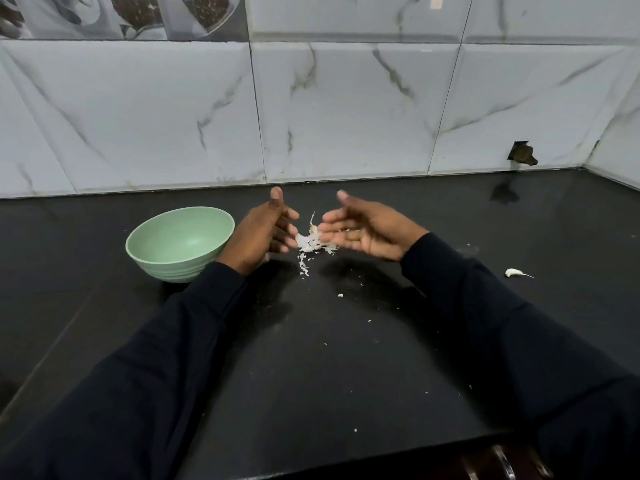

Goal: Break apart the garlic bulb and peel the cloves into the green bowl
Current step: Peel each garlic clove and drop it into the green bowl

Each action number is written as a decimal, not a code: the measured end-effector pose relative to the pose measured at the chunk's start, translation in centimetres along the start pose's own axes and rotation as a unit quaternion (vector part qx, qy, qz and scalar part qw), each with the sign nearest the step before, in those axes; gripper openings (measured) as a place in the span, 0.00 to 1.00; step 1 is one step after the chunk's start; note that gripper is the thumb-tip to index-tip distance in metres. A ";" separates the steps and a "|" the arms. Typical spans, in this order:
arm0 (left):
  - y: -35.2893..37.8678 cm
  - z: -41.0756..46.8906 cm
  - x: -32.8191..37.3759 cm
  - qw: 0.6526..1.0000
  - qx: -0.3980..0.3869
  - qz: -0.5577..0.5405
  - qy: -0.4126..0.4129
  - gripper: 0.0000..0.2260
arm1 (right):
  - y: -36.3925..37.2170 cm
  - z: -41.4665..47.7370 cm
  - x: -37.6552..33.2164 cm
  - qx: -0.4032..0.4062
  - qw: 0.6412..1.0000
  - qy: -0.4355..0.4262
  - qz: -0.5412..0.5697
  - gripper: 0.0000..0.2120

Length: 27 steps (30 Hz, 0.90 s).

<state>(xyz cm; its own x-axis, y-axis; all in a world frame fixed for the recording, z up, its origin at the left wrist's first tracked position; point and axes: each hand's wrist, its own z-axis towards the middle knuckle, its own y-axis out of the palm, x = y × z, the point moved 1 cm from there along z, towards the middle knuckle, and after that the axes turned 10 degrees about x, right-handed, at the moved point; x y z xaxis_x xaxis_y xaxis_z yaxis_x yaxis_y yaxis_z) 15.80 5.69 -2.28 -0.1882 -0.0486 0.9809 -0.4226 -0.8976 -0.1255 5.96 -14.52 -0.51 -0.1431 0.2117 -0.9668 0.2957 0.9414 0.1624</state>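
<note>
A green bowl stands on the black counter, left of centre; I see nothing in the part of its inside that shows. My left hand hovers just right of the bowl, fingers straight, holding nothing. My right hand faces it, palm turned up, fingers straight. Between the two hands lies a pile of white garlic skins, the fingertips close to or touching it. One unpeeled garlic clove lies apart on the counter, to the right of my right sleeve.
Small white skin flakes are scattered over the black counter toward its front edge. A marbled tile wall rises behind and at the right corner. A dark chipped hole marks the wall's base.
</note>
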 end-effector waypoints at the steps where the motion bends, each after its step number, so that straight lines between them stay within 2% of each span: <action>1: 0.1 -0.5 0.8 0.998 -0.051 -0.015 -0.041 0.37 | -0.9 -0.2 -0.9 0.019 1.000 -0.020 0.009 0.22; 2: 0.3 -1.2 1.7 0.987 -0.127 -0.024 -0.098 0.42 | -2.1 -0.5 -1.9 0.045 0.998 -0.043 0.000 0.23; 4: 1.3 -2.7 2.6 0.931 -0.302 -0.016 -0.205 0.51 | -5.0 -1.2 -3.5 0.135 0.981 -0.104 -0.087 0.26; 6: 2.7 -4.0 2.6 0.876 -0.403 -0.018 -0.263 0.53 | -8.0 -1.6 -4.4 0.248 0.918 -0.176 -0.254 0.30; 7: 3.4 -4.3 2.5 0.868 -0.407 -0.023 -0.283 0.52 | -9.4 -1.7 -4.6 0.288 0.873 -0.198 -0.341 0.31; 9: 4.1 -4.5 2.2 0.888 -0.347 -0.045 -0.299 0.49 | -11.4 -1.6 -4.4 0.303 0.806 -0.190 -0.472 0.33; 12: 3.4 -2.9 1.2 0.946 -0.178 -0.112 -0.246 0.45 | -11.4 -0.6 -3.6 0.232 0.756 -0.109 -0.602 0.38; 14: 2.4 -2.0 1.0 0.961 -0.100 -0.160 -0.202 0.43 | -10.1 0.1 -3.0 0.192 0.729 -0.080 -0.652 0.39; 15: 1.9 -1.8 1.0 0.963 -0.078 -0.178 -0.185 0.42 | -9.1 0.5 -2.6 0.177 0.727 -0.078 -0.658 0.38; 16: 1.6 -1.7 1.2 0.964 -0.062 -0.194 -0.173 0.40 | -8.2 0.8 -2.2 0.162 0.737 -0.082 -0.651 0.38; 17: 1.3 -1.6 1.4 0.964 -0.050 -0.204 -0.162 0.40 | -7.2 1.1 -1.8 0.143 0.762 -0.090 -0.626 0.37; 20: 1.0 -1.4 1.8 0.966 -0.024 -0.218 -0.134 0.38 | -5.0 1.1 -1.6 0.096 0.880 -0.125 -0.449 0.35; 21: 1.0 -1.4 1.9 0.968 -0.018 -0.217 -0.127 0.38 | -4.9 0.7 -2.1 0.117 0.898 -0.149 -0.397 0.36; 22: 1.0 -1.5 1.9 0.969 -0.015 -0.216 -0.122 0.37 | -5.2 0.3 -2.7 0.151 0.894 -0.176 -0.383 0.37; 24: 1.0 -1.6 2.0 0.971 -0.010 -0.209 -0.117 0.37 | -6.5 -0.5 -3.6 0.202 0.832 -0.199 -0.476 0.42; 26: 1.0 -1.8 2.1 0.973 -0.007 -0.199 -0.112 0.37 | -7.1 -0.7 -3.5 0.172 0.757 -0.134 -0.617 0.48; 27: 1.1 -1.9 2.1 0.975 -0.004 -0.196 -0.110 0.38 | -6.9 -0.5 -3.1 0.136 0.737 -0.091 -0.656 0.49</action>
<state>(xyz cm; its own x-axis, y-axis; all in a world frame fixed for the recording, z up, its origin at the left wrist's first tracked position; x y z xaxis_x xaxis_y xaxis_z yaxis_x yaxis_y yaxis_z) 13.30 5.44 -0.58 0.1826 0.2029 0.9620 -0.4314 -0.8627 0.2639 3.85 -21.53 1.43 -0.3528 -0.8958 -0.2703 0.1968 0.2114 -0.9574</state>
